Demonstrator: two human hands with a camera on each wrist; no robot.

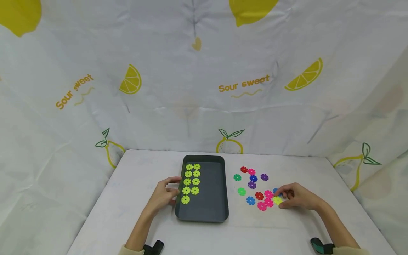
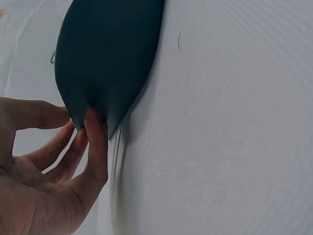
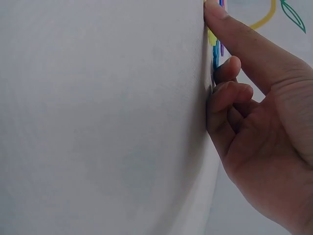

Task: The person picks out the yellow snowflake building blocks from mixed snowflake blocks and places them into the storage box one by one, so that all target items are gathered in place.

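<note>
A dark baking tray (image 1: 205,184) holds several yellow snowflake discs (image 1: 195,190) in two columns along its left side. My left hand (image 1: 164,194) grips the tray's left edge; in the left wrist view, the fingertips press on the dark outer wall (image 2: 110,54), with the thumb at the rim. Over at the right, my right hand (image 1: 298,197) has thumb and index finger at a loose yellow snowflake disc (image 1: 277,200), pinching it close to the table. A blue disc (image 1: 276,191) lies partly hidden by the index finger. The right wrist view shows the other fingers curled beside the tabletop.
Loose snowflake discs in pink (image 1: 262,206), red (image 1: 259,196), green (image 1: 242,191), blue (image 1: 250,200) and purple (image 1: 264,177) lie on the white table (image 1: 255,233) right of the tray. A lemon-printed white curtain (image 1: 178,117) surrounds the table's back and sides.
</note>
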